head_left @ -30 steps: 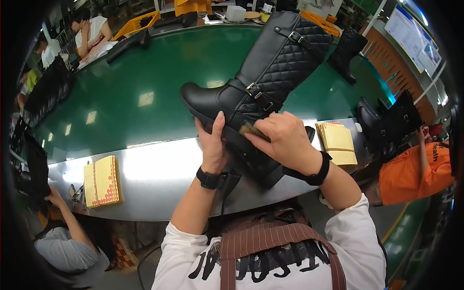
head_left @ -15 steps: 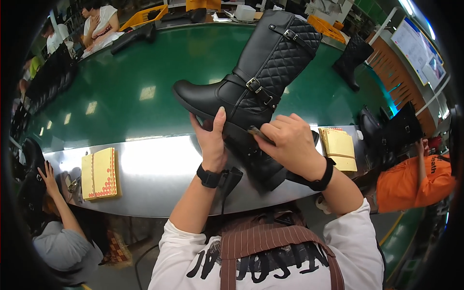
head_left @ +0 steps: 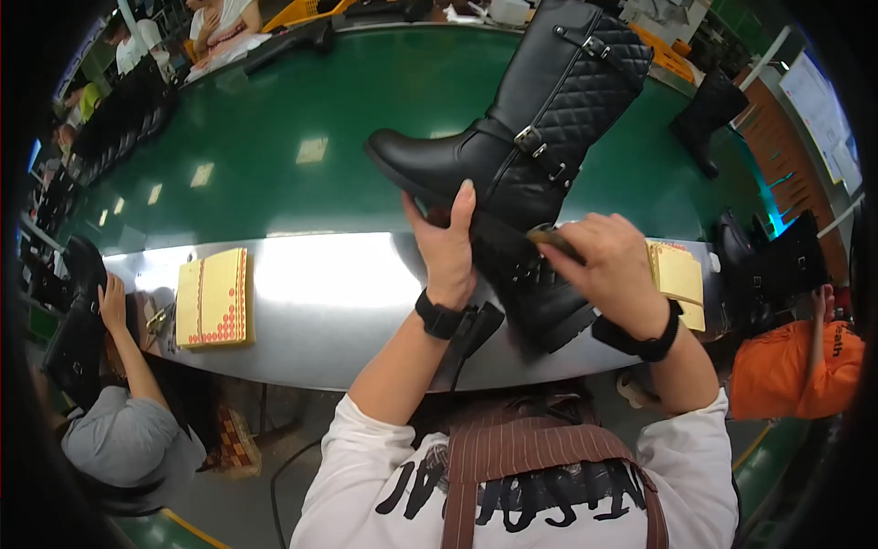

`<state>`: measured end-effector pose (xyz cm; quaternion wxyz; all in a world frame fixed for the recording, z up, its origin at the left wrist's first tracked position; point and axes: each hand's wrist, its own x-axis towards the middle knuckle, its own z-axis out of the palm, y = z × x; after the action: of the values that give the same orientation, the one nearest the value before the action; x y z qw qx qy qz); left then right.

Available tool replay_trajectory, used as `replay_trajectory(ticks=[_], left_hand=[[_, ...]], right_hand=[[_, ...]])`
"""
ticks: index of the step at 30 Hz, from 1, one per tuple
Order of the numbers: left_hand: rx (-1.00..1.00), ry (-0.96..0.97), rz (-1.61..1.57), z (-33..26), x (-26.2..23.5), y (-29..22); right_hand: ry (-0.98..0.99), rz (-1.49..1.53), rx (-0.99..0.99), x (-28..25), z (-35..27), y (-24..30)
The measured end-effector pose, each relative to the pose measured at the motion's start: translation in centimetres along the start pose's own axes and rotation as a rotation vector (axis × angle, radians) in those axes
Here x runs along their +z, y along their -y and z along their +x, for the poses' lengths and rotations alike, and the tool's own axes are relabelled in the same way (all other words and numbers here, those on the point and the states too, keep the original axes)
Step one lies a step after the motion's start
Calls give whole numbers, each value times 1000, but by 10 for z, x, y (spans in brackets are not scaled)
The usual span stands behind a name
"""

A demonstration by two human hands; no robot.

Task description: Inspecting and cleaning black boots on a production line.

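A tall black boot (head_left: 512, 151) with a quilted shaft and buckled straps is held up over the workbench, its toe to the left. My left hand (head_left: 445, 247) grips it from below by the sole, thumb up along its side. Closed around a small tool with a tan tip (head_left: 549, 240), my right hand (head_left: 608, 261) is beside the heel. The tool's kind is not clear, and I cannot tell whether it touches the boot. Beneath, another black boot (head_left: 549, 316) rests on the metal strip, partly hidden by my hands. Both wrists wear black bands.
Yellow paper stacks (head_left: 213, 300) flank me on the metal strip (head_left: 320, 274), which edges the green table (head_left: 274, 119). More black boots (head_left: 782, 261) stand at the right, with another (head_left: 709, 114) farther back. Co-workers sit at left and right; one wears an orange shirt (head_left: 786, 371).
The whole view has shifted, moving the scene rightward in the picture. Against the boot, my right hand and the tool have moved slightly right and down. My left hand keeps its grip.
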<state>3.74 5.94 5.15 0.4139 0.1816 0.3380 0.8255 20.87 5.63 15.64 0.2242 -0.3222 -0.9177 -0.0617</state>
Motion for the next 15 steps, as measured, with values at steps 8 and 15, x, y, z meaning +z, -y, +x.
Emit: replay_trajectory(ticks=[8, 15], left_hand=[[27, 95, 58, 3, -2, -1], [-31, 21, -27, -4, -4, -11]], right_hand=[[-240, 46, 29, -17, 23, 14], [104, -11, 26, -3, -2, 1]])
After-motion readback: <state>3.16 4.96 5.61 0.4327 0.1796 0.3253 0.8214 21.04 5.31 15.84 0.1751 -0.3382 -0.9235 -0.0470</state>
